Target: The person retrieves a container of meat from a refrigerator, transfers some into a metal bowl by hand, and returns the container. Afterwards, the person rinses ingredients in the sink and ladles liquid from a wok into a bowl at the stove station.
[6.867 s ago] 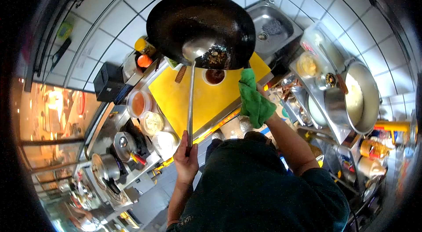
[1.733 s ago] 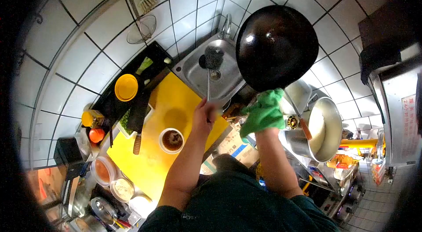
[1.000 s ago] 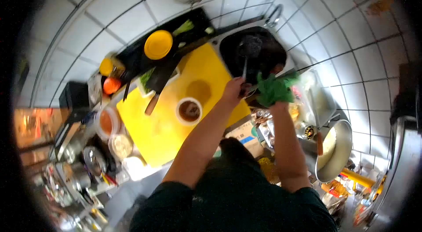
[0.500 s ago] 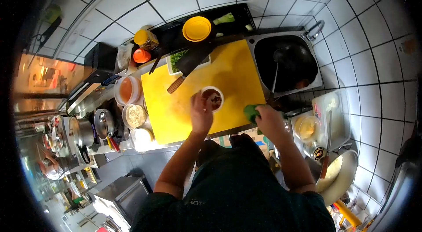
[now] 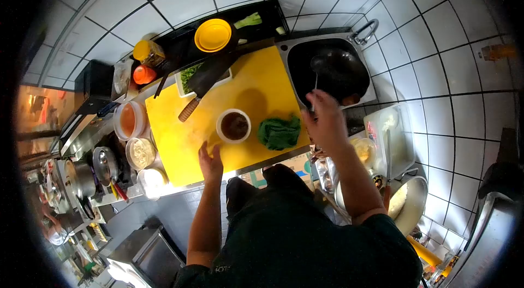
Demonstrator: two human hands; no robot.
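Note:
A white bowl (image 5: 233, 126) with dark reddish-brown liquid stands on the yellow cutting board (image 5: 164, 141). My left hand (image 5: 210, 163), fingers apart, is just below and left of it, holding nothing. To the bowl's right lies a crumpled green cloth (image 5: 279, 132). My right hand (image 5: 327, 121) is over the sink's near left corner, thumb and fingers apart. Its fingertips reach the handle of a ladle (image 5: 316, 78), whose lower handle is hidden by the hand. The ladle's bowl rests in a dark wok (image 5: 346, 72) in the sink.
A cleaver (image 5: 210, 78) lies across a white tray of chopped greens (image 5: 188, 78). Yellow bowls (image 5: 213, 35) stand behind the board. Tubs, including one of orange liquid (image 5: 130, 120), line its left side. At right are a clear container (image 5: 401, 141) and a large pot (image 5: 417, 195).
My left hand has let go of the bowl and drawn back left. My right hand has released the green cloth onto the board and moved up to the ladle handle. The view has shifted.

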